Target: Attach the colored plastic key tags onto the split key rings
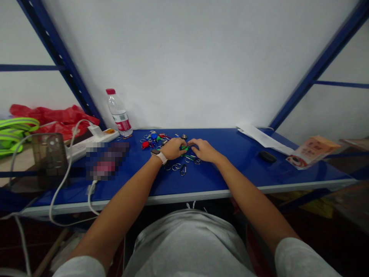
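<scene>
Over a scatter of small key rings and coloured clips on a blue table, my two hands come close together. My left hand [173, 148], wearing a watch [159, 156], has its fingers closed at a small green piece [184, 147], its exact kind too small to tell. Facing it, my right hand [203, 150] has curled fingers and thumb close to the same piece; whatever lies between them is hidden. Split rings [176, 166] and a black clip with a ring [183, 169] lie nearer me. A red round piece [145, 145] and a blue one [154, 136] lie left of my hands.
At the left stand a water bottle [119, 113], a white power strip [86, 145] with cables, and a blurred-out phone-like object [108, 161]. To the right are white papers [259, 137], a black oval object [267, 156] and an orange-white packet [313, 152]. A wall closes the back.
</scene>
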`<state>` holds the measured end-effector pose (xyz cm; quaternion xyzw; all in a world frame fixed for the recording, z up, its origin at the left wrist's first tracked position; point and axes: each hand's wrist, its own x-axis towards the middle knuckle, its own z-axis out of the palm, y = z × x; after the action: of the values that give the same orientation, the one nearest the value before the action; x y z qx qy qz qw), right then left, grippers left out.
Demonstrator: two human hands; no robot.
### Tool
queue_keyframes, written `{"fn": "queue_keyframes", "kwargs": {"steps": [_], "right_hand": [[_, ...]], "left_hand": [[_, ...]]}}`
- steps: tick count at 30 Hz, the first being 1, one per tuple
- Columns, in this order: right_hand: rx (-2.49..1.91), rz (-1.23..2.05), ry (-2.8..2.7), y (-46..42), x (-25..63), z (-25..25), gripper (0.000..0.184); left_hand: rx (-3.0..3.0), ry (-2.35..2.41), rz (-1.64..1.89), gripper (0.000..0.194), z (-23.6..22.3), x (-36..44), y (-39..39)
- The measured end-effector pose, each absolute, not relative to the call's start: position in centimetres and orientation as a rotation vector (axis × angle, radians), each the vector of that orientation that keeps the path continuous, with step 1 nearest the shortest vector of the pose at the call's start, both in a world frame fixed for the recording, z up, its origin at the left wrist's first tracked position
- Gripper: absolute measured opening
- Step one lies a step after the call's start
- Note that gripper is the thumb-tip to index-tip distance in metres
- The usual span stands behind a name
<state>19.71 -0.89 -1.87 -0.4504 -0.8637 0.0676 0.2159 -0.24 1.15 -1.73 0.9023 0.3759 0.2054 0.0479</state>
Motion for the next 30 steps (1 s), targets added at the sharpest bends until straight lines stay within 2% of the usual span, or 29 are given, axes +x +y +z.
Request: {"fn": "queue_keyframes", "kwargs": {"steps": [11, 20, 30], "right_hand": [[-1.309, 0.159, -2.365, -0.9, 19.7, -1.9, 0.036], [-1.349, 0.14, -2.35, -0.6, 19.8, -1.9, 0.022], [-1.336, 0.106, -2.344, -1.1, 19.6, -1.4, 0.016]], "left_hand": [[2.696, 1.074, 0.847, 0.03, -0.9, -0.2, 0.6], [2.642, 0.992, 0.891, 0.035, -1.1, 0.0, 0.4], [2.736, 1.082, 0.794, 0.025, -0.4, 0.2, 0.0]]}}
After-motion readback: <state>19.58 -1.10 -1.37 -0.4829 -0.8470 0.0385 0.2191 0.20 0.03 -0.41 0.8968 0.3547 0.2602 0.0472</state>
